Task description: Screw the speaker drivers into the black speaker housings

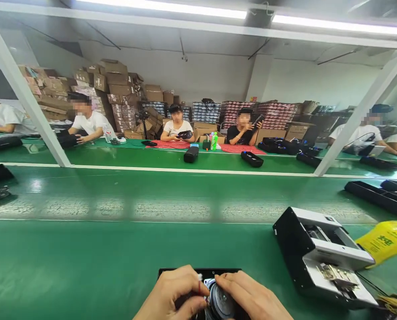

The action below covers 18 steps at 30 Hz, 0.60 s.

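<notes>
At the bottom of the head view, a round speaker driver (222, 302) with a metal back sits in a black casing (218, 271). My left hand (174, 291) is closed in a pinch on a thin red wire (199, 284) with a small white plug (200, 277) at its end, just left of the driver. My right hand (251, 295) lies over the driver's right side, its fingers curled round the rim. Both hands cover much of the casing.
To my right stands a black and white bench machine (325, 258), with a yellow bag (386, 242) behind it. A conveyor belt (171, 209) runs across beyond my hands. Black speaker casings (378, 198) lie at the right. Several people sit along the far bench (145, 158).
</notes>
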Tool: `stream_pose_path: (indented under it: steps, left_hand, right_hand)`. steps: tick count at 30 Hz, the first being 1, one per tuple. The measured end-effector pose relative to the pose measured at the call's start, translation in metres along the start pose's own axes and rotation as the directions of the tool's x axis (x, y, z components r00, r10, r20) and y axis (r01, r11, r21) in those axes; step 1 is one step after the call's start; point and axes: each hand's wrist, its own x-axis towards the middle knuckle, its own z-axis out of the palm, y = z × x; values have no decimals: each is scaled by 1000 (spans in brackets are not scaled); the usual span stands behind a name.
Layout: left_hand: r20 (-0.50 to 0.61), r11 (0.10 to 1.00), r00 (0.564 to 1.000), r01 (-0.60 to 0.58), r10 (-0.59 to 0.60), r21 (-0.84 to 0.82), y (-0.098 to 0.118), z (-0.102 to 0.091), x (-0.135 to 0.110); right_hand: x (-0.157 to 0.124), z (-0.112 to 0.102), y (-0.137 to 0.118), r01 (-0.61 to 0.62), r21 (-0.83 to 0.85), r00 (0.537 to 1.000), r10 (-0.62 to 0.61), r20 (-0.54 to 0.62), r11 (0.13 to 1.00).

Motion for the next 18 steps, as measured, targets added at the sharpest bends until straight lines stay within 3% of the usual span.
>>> stream_pose_path:
  steps: [4, 10, 18]
  left_hand:
    - [24, 1000, 1000, -15, 15, 2, -2, 6, -2]
    - [86, 975, 988, -142, 128, 172, 0, 13, -11]
    - [160, 991, 986, -65, 46, 118, -2, 14, -20]
  right_hand:
    - [0, 7, -3, -75, -146, 994, 86, 71, 986]
    - [9, 2, -16, -185, -124, 970, 202, 135, 975]
    - [17, 0, -18, -272, -116, 929, 292, 226, 955]
